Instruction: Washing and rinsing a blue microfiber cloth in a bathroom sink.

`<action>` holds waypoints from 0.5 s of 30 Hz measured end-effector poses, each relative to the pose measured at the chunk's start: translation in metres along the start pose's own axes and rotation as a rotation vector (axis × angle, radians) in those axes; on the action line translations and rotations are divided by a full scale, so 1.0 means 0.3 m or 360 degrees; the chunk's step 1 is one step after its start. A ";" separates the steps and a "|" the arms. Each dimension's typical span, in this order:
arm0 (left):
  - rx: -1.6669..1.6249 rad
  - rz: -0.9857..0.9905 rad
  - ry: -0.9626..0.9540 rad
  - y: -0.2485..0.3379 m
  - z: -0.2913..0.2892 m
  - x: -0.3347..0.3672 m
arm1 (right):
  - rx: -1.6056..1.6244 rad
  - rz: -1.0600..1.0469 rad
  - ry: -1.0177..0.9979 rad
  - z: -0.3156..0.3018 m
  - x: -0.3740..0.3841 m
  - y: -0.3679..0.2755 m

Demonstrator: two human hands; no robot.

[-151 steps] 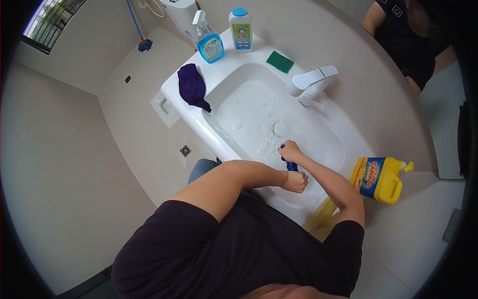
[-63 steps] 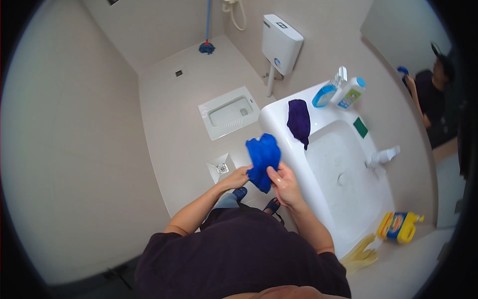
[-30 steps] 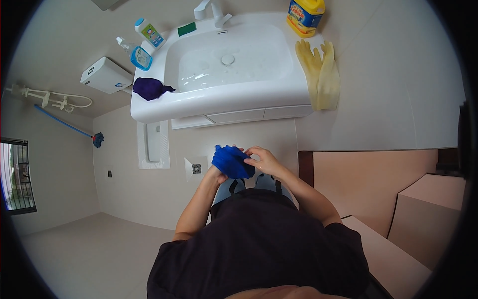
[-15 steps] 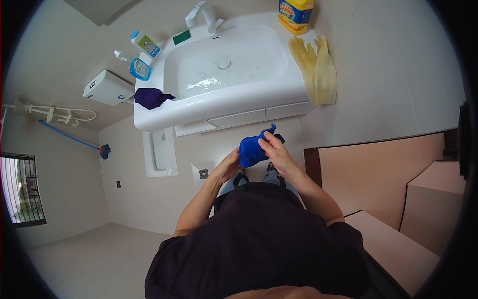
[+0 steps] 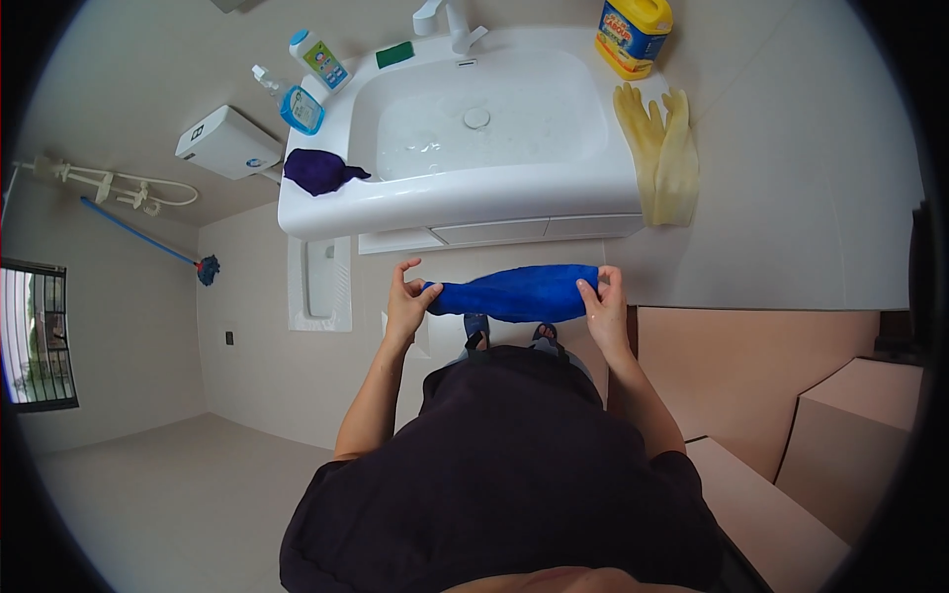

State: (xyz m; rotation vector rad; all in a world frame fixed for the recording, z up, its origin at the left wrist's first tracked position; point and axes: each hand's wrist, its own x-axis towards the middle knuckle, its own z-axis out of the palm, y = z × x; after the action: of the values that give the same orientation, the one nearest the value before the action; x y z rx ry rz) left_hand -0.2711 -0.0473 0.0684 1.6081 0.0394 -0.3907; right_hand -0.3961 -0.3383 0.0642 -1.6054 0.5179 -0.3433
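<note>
A blue cloth [image 5: 519,294] is stretched sideways between my two hands, in front of my body and short of the washbasin. My left hand [image 5: 405,301] pinches its narrow left end between thumb and fingers. At the wider right end, my right hand [image 5: 606,304] grips the edge, thumb on the near side. The white washbasin [image 5: 465,201] lies beyond the cloth, with some water in its bowl. On its left front rim rests a bunched dark purple cloth [image 5: 318,172].
On the basin's left side stand a blue spray bottle [image 5: 301,111], a white bottle [image 5: 322,61] and a green scouring pad [image 5: 394,54]. Right of the bowl are a yellow jug [image 5: 633,40] and pale yellow rubber gloves [image 5: 660,153]. A white tap [image 5: 457,25] rises behind.
The blue cloth was bunched up between my hands and is now drawn out wide. My hands have moved apart, left and right. The whole view has shifted slightly.
</note>
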 end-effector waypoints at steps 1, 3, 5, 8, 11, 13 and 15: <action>-0.0040 -0.0100 -0.0103 0.031 0.009 -0.003 | -0.0023 -0.0020 -0.0104 -0.003 0.001 0.007; 0.0453 0.0261 -0.0330 0.097 0.019 -0.013 | -0.0120 -0.0048 -0.0198 -0.011 -0.028 -0.067; 0.1248 0.0396 -0.0630 0.172 0.050 -0.032 | -0.0685 -0.0333 -0.0213 -0.031 -0.049 -0.118; 0.1733 0.0661 -0.0550 0.140 0.074 -0.036 | -0.1039 -0.0382 -0.0417 -0.078 -0.055 -0.140; 0.1668 0.1267 -0.0481 0.282 0.135 0.031 | -0.1171 -0.0753 -0.0080 -0.126 0.021 -0.266; 0.1438 0.1054 -0.0640 0.374 0.172 0.108 | -0.1183 -0.0780 -0.0074 -0.188 0.098 -0.347; 0.1178 0.0591 -0.0786 0.457 0.211 0.198 | -0.1013 -0.0500 -0.0279 -0.239 0.193 -0.437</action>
State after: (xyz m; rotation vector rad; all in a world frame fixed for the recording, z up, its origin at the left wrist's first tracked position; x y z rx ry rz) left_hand -0.1940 -0.1330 0.1827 2.1358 -0.8549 -0.5341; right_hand -0.3671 -0.4234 0.1968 -2.3217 0.2434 -0.2796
